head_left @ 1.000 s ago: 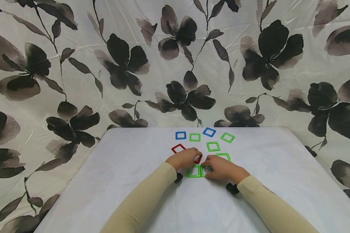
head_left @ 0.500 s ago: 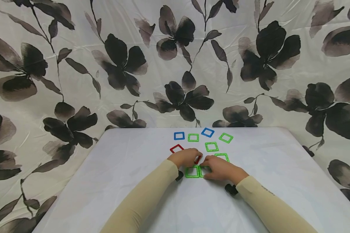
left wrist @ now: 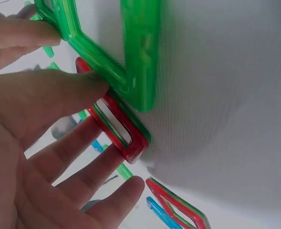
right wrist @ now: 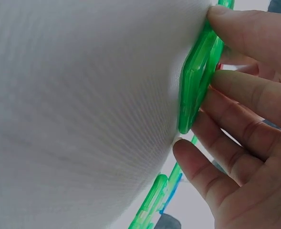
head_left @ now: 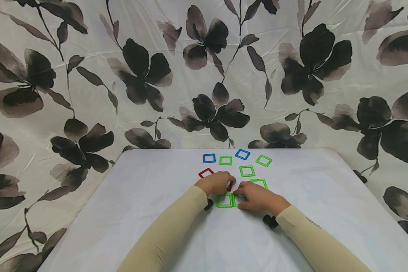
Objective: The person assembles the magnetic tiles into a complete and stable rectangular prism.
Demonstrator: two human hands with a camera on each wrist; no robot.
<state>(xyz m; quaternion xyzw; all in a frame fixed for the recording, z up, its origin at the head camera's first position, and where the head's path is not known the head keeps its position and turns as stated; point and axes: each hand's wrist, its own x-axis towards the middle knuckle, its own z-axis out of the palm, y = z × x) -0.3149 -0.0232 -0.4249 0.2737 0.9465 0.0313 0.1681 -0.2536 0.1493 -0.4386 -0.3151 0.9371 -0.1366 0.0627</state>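
Two green square magnetic tiles lie side by side on the white table, the left green tile (head_left: 224, 206) against the right green tile (head_left: 235, 203). My left hand (head_left: 215, 183) pinches a red square magnetic tile (head_left: 229, 186) just behind them. In the left wrist view, the thumb lies over this red tile (left wrist: 139, 143) with fingers behind it, and its edge is close against the green tile (left wrist: 141, 71). My right hand (head_left: 260, 197) grips the right green tile (right wrist: 192, 81), thumb at one edge and fingers at the opposite one, partly covering it.
Behind my left hand lies another red tile (head_left: 204, 171). Farther back are two blue tiles, one left (head_left: 209, 162) and one tilted (head_left: 240, 158). Several more green tiles (head_left: 248, 176) are spread at the back and right. A floral cloth (head_left: 217, 113) hangs behind the table.
My left hand has shifted very slightly with the red tile in its fingers. The right hand stays at the green tile. The head view has moved a little.
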